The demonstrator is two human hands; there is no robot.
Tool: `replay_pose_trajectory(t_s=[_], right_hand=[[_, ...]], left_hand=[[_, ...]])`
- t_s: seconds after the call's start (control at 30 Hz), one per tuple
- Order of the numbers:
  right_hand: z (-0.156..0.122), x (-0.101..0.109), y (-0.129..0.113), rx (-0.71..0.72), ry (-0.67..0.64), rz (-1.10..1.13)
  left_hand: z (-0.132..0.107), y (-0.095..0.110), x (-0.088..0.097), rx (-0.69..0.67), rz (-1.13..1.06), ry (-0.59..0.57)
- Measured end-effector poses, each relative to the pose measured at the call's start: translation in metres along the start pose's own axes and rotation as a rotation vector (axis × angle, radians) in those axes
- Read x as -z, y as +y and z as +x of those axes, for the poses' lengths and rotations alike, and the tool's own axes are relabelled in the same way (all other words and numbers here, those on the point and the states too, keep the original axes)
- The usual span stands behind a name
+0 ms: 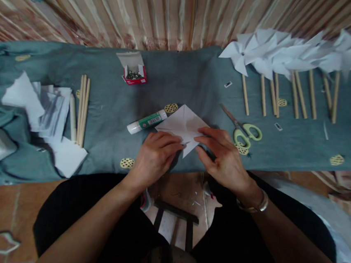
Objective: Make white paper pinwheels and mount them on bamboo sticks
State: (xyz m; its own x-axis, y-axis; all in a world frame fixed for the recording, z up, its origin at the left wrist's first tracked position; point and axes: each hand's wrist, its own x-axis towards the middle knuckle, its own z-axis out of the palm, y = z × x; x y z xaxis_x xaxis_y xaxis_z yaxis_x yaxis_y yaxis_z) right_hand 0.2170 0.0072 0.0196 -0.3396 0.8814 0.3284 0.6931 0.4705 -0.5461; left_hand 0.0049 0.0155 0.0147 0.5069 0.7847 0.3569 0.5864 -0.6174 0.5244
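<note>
Mid-fold, I judge: my left hand [154, 156] and right hand [222, 156] each pinch a tip of the white paper square [182, 122] at its centre; fixing them calls for the glue stick [147, 121] just left.

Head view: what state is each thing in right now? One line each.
Paper square: flat on the cloth, near corner pinched by both hands.
Left hand: pinching the paper square.
Right hand: pinching the paper square.
Glue stick: lying on its side, cap apparently on.
Scissors: blades shut, lying flat.
Pin box: lid open, pins inside.
Pinwheels: assembled, laid in a row.
Loose sticks: bare, lying side by side.
</note>
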Motion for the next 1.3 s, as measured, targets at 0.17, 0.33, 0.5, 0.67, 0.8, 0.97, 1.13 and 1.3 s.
replay_pose_trajectory(t_s=[0.17, 0.33, 0.5, 0.67, 0.8, 0.97, 1.13, 1.3], right_hand=[[0.005, -0.001, 0.000, -0.013, 0.044, 0.018], [0.006, -0.004, 0.001, -0.041, 0.055, 0.010], [0.007, -0.006, 0.002, -0.047, 0.056, 0.017], [0.010, -0.008, 0.000, -0.049, 0.061, 0.039], [0.013, -0.009, -0.003, -0.073, 0.073, 0.088], [0.018, -0.010, -0.010, -0.278, 0.058, 0.377], [0.025, -0.016, -0.019, -0.460, -0.057, 0.882], [0.031, -0.019, -0.026, -0.577, -0.030, 1.144]], left_hand=[[0.003, 0.003, 0.013, 0.060, -0.128, 0.128], [0.002, -0.016, 0.036, 0.239, 0.029, 0.274], [-0.004, -0.044, 0.042, 0.280, 0.241, 0.191], [-0.006, -0.056, 0.039, 0.294, 0.277, 0.148], [-0.004, -0.048, 0.041, 0.331, 0.188, 0.159], [0.003, -0.023, 0.037, 0.363, -0.175, 0.154], [0.008, -0.005, 0.020, 0.351, -0.472, 0.110], [0.010, 0.002, 0.009, 0.376, -0.668, 0.094]])
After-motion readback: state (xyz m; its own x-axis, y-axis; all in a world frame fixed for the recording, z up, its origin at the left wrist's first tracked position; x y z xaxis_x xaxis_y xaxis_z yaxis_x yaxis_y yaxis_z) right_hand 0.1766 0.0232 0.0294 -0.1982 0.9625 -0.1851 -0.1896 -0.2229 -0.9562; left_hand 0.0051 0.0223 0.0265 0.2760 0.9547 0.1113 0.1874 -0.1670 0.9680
